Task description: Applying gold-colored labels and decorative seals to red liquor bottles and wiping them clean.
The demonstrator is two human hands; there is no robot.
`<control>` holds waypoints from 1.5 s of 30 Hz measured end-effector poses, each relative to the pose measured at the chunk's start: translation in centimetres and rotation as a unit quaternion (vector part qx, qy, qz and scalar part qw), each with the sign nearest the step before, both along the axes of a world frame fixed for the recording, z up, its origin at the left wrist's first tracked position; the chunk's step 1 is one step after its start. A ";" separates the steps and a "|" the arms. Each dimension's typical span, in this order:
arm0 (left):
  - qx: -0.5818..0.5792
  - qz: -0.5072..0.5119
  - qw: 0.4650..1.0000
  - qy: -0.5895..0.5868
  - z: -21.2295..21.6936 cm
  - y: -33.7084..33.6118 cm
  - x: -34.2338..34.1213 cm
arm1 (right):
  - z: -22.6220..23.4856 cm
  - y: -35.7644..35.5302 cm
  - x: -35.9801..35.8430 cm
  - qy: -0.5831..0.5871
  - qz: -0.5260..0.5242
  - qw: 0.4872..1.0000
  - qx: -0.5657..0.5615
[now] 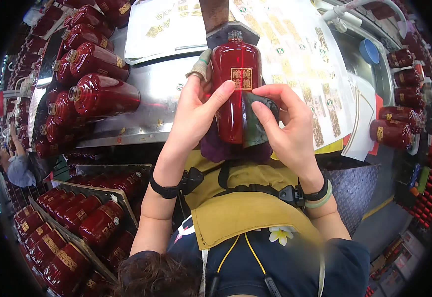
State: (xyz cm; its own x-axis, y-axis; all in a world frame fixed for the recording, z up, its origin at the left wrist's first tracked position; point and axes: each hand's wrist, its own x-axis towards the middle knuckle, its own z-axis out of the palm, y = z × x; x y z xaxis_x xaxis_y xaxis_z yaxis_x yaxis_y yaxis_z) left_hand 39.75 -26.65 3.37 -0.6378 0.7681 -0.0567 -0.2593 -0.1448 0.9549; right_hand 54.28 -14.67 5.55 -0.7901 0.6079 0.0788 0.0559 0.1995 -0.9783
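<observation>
A red glass bottle (230,116) with a gold square label (241,78) lies in front of me, its clear neck pointing away. My left hand (194,105) grips its left side, the thumb pressing beside the label; a cloth finger cover (202,65) is on one finger. In my right hand (291,121) a dark green flat piece (253,127), perhaps a scraper or pad, is pinched against the bottle's lower right. My right index fingertip is at the label's lower right corner. A dark purple cloth (215,148) shows under the bottle's near end.
Gold decal sheets (295,54) cover the table's right, and a white tray (164,32) stands at back left. A metal bracket (216,22) stands behind the bottle's neck. Red bottles (104,94) crowd the left, with crates (92,213) below. A blue bowl (369,51) sits far right.
</observation>
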 end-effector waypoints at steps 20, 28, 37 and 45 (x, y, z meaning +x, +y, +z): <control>-0.015 0.009 1.000 -0.014 -0.2 0.6 0.5 | 0.1 0.1 0.0 0.005 -0.027 0.985 0.170; -0.027 0.011 1.000 0.003 -0.9 -0.5 -0.2 | 0.5 -0.7 0.1 -0.001 -0.007 0.992 0.129; -0.029 0.017 0.999 -0.019 -1.2 -1.2 -0.8 | 0.5 -0.9 -0.5 0.012 -0.005 0.993 0.114; -0.005 0.041 0.997 -0.066 0.3 0.2 -0.1 | 1.2 -0.1 -0.1 -0.024 -0.025 0.997 0.071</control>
State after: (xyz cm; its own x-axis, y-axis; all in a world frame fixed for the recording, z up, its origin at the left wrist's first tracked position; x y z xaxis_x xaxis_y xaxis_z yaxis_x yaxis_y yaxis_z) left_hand 39.64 -26.43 3.70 -0.6851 0.7125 -0.1517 -0.3707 -0.1617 0.9146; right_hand 54.14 -14.80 6.78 -0.7634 0.6327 0.1301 0.1148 0.3312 -0.9366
